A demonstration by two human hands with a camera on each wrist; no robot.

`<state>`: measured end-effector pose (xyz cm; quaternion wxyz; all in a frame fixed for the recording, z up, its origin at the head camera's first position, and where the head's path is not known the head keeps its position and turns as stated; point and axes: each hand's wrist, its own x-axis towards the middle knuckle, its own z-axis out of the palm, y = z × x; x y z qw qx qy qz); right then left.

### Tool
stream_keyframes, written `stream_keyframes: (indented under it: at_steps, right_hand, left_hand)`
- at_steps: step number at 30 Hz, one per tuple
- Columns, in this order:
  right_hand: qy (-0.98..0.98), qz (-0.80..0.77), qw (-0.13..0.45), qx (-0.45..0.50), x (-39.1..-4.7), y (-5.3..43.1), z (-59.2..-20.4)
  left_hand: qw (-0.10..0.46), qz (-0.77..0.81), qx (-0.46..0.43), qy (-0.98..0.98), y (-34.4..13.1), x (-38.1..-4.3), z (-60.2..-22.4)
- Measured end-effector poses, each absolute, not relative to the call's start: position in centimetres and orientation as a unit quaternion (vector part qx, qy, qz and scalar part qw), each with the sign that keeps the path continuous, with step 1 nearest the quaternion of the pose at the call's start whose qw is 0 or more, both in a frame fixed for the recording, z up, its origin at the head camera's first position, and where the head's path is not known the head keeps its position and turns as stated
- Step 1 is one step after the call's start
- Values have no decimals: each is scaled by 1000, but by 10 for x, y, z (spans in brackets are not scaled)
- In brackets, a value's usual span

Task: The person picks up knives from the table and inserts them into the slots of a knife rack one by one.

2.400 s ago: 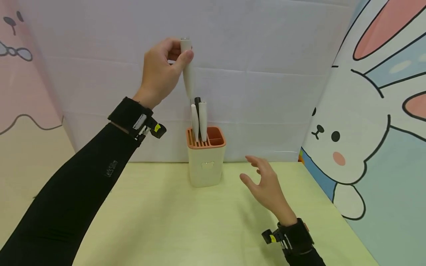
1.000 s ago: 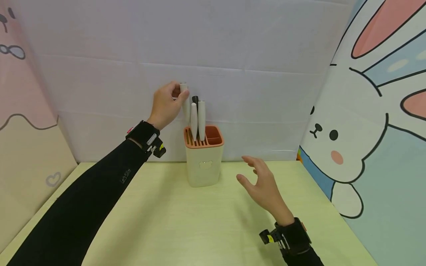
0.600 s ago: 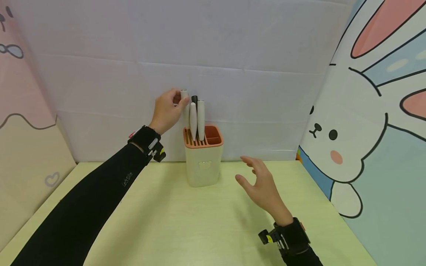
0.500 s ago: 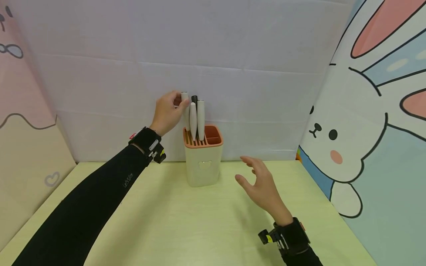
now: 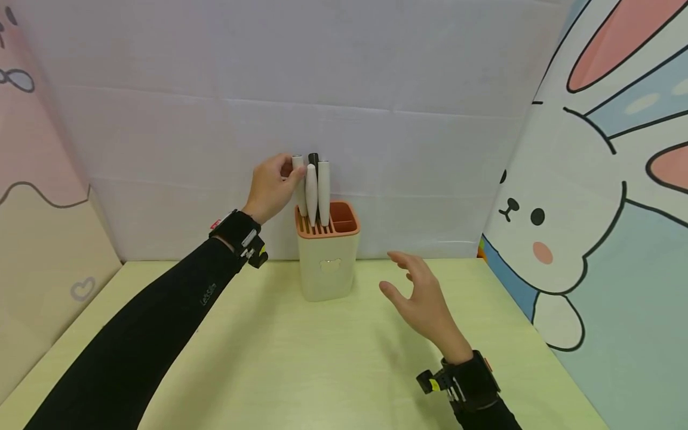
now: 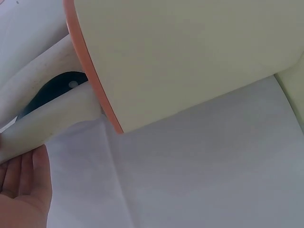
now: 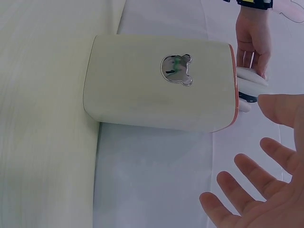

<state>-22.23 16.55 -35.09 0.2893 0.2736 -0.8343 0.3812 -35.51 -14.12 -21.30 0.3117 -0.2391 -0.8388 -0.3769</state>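
Observation:
At the left side of a cream knife block (image 5: 329, 275), my left hand (image 5: 271, 186) pinches the white handle of a knife (image 5: 301, 203) between thumb and fingers. The handle stands nearly upright at the leftmost slot, its blade hidden inside. Two more white handles (image 5: 324, 191) and a black handle (image 5: 313, 158) rise from slots beside it. In the left wrist view the fingers (image 6: 40, 175) lie against the pale handle, close to the orange rim. My right hand (image 5: 421, 304) hovers over the table to the right of the block, fingers spread, touching nothing.
The block's orange top (image 5: 349, 209) has open compartments on its right side. The block stands on a pale yellow-green table (image 5: 322, 364), near a white cloth backdrop (image 5: 430, 179). A panel with a cartoon rabbit (image 5: 564, 239) stands at the right.
My left hand has come down with the knife from high above the block, and its handle now sits low at the left slot, about level with the others. My right hand has stayed nearly still.

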Motion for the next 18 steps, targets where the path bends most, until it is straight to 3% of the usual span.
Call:
stream_keyframes:
  at_steps: [18]
  right_hand:
    - [-833,386,287,273,-222,165,-351]
  left_hand:
    - [249,-375,-234,-862,-148,-358,-221]
